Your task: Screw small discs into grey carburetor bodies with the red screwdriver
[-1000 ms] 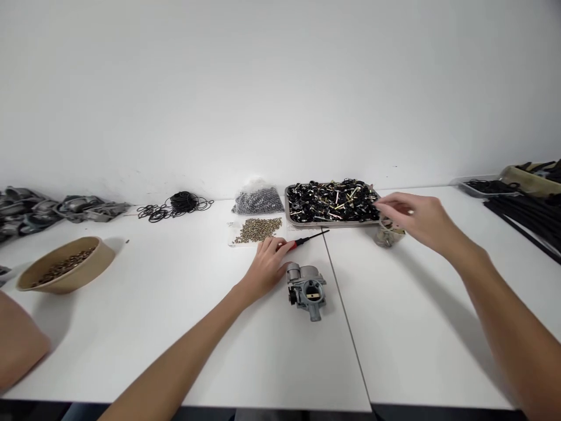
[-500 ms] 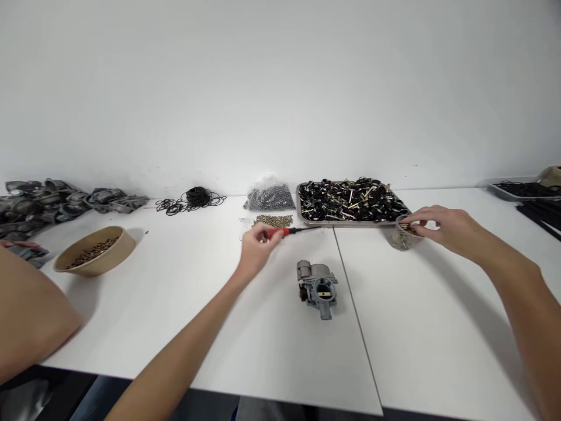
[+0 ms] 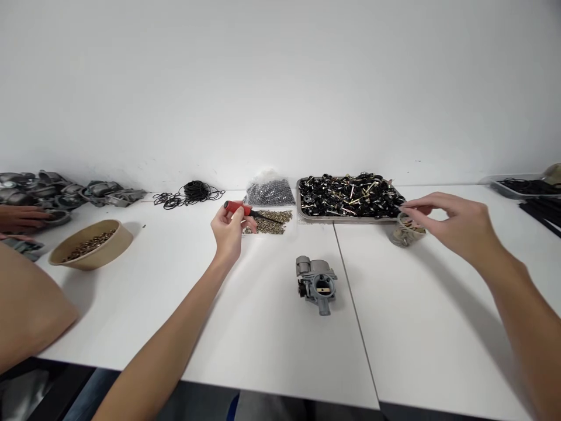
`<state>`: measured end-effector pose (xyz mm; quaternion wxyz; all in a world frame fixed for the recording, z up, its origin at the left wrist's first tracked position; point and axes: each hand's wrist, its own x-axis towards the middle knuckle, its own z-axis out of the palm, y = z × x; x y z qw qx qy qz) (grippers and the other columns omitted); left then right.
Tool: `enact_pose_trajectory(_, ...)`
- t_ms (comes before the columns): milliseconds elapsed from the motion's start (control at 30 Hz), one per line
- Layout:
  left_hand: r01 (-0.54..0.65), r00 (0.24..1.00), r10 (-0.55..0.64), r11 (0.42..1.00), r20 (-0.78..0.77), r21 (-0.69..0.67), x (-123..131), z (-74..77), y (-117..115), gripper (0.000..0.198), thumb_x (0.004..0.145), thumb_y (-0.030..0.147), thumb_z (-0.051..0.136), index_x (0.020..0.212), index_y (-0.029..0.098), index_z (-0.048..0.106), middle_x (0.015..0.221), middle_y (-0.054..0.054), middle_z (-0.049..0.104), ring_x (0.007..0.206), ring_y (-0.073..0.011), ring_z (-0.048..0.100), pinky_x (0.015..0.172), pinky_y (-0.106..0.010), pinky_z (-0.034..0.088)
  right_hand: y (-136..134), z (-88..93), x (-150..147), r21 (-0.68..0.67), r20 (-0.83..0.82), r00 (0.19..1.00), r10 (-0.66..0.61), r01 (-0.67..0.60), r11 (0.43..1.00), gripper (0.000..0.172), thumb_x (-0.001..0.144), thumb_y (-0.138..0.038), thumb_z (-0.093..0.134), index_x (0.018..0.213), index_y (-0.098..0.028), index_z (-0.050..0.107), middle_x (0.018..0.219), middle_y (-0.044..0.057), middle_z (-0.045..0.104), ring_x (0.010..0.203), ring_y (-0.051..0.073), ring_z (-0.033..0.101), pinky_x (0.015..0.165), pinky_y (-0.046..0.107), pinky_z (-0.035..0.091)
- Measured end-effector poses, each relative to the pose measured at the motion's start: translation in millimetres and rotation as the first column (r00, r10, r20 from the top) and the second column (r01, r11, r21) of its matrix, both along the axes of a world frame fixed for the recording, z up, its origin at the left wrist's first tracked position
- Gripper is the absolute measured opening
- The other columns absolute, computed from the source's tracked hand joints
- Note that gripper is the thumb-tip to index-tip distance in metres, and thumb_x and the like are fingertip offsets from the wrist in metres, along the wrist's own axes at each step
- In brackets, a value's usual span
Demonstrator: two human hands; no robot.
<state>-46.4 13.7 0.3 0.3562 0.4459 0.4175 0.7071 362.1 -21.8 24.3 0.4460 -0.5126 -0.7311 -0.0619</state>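
- At the left edge of the white table, a co-worker's hand reached into a pile of grey metal castings, which lay along the far edge.
- Nearer the front, a tan bowl held small brass-coloured parts.
- By the far edge lay a tangle of black O-rings.
- The person's left hand grasped a screwdriver by its red handle, the dark shaft angled right across a spread of tiny brass fittings.
- Behind these, near the far edge, stood a clear bag of dark metal pieces.
- The carburetor sat untouched, just left of the table's seam, between the near and far edges, its round bore towards the near edge.
- A metal tray heaped with black and gold-coloured parts filled the far edge across the seam.
- Touching or just beside its right front corner stood a clear cup of small parts.
- Over the cup's rim, the right hand had thumb and fingertips brought together; whether they pinched anything could not be told.
- Towards the far right corner were a clear container and black rods.
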Motion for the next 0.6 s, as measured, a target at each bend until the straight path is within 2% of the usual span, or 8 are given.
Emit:
enact_pose_trajectory(100,0.000,1.000,0.000,1.000,-0.016,-0.007,3,-0.7,-2,0.019,0.076,0.025,0.066,0.090,0.014,0.059,0.082,-0.004,0.066,0.045,-0.0117,0.060,0.041,-0.028,0.050,-4,-2.0,-19,-0.072,0.009,0.995,0.095,-0.094,0.993,0.011,0.085,-0.027,0.064,0.089,-0.020,0.072,0.090,0.001,0.070,0.079,0.010,0.062,0.061,0.022,0.049)
enact_pose_trajectory(167,0.000,1.000,-0.001,1.000,-0.028,-0.013,5,-1.1,-3,0.019,0.076,0.025,0.066,0.090,0.014,0.059,0.082,-0.004,0.066,0.045,-0.0118,0.060,0.041,-0.028,0.050,-7,-3.5,-27,-0.123,-0.034,0.991,0.127,-0.130,0.984,0.012,0.087,-0.029,0.063,0.090,-0.021,0.072,0.093,0.002,0.069,0.079,0.012,0.062,0.062,0.024,0.050)
enact_pose_trajectory(367,0.002,0.999,-0.003,1.000,-0.034,-0.006,5,-0.1,-4,0.019,0.075,0.024,0.067,0.089,0.014,0.059,0.083,-0.004,0.066,0.045,-0.0127,0.061,0.042,-0.029,0.051,-11,-6.7,-50,-0.291,-0.220,0.960,0.175,-0.236,0.927,0.016,0.084,-0.038,0.068,0.090,-0.024,0.073,0.095,0.003,0.070,0.088,0.016,0.065,0.082,0.033,0.053)
enact_pose_trajectory(433,0.002,1.000,-0.002,1.000,-0.026,0.007,4,1.1,-4,0.019,0.075,0.025,0.067,0.089,0.014,0.059,0.083,-0.004,0.067,0.045,-0.0130,0.061,0.041,-0.030,0.051,-14,-8.1,-62,-0.375,-0.361,0.914,0.183,-0.322,0.869,0.022,0.081,-0.041,0.071,0.092,-0.023,0.073,0.096,0.004,0.071,0.088,0.017,0.067,0.085,0.034,0.055)
enact_pose_trajectory(500,0.001,1.000,-0.001,1.000,-0.022,0.021,3,2.5,-3,0.019,0.076,0.026,0.066,0.088,0.014,0.059,0.082,-0.004,0.067,0.045,-0.0129,0.060,0.040,-0.030,0.051,-18,-9.7,-75,-0.447,-0.517,0.837,0.176,-0.440,0.779,0.028,0.077,-0.043,0.075,0.093,-0.020,0.073,0.091,0.006,0.071,0.083,0.018,0.068,0.084,0.034,0.057)
enact_pose_trajectory(600,0.000,1.000,0.001,1.000,-0.017,0.027,1,4.7,-3,0.019,0.077,0.027,0.065,0.089,0.014,0.059,0.080,-0.004,0.067,0.045,-0.0121,0.060,0.039,-0.028,0.051,-27,-11.4,-94,-0.484,-0.667,0.730,0.148,-0.575,0.660,0.032,0.075,-0.043,0.077,0.092,-0.016,0.071,0.081,0.006,0.071,0.077,0.018,0.069,0.082,0.033,0.058)
